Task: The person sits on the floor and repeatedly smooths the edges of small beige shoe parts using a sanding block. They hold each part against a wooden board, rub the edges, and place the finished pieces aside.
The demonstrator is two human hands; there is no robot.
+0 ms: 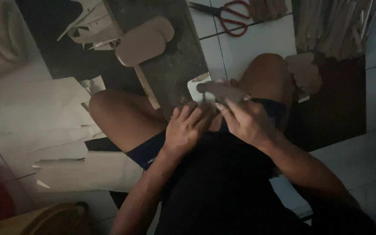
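Observation:
I sit cross-legged on a tiled floor in dim light. My left hand [187,127] and my right hand [244,122] are close together over my lap, both gripping a flat oval brownish cut-out piece [223,91] that sticks out beyond my fingers. The near end of a dark board [170,65] lies just past my left hand. Two similar oval cut-outs [144,41] rest stacked on that board.
Red-handled scissors [227,15] lie on the tiles at the top. Bundles of thin sticks [331,26] sit top right, with more oval pieces [303,72] beside my right knee. Large pale sheets [44,117] and offcuts [92,26] cover the floor at left.

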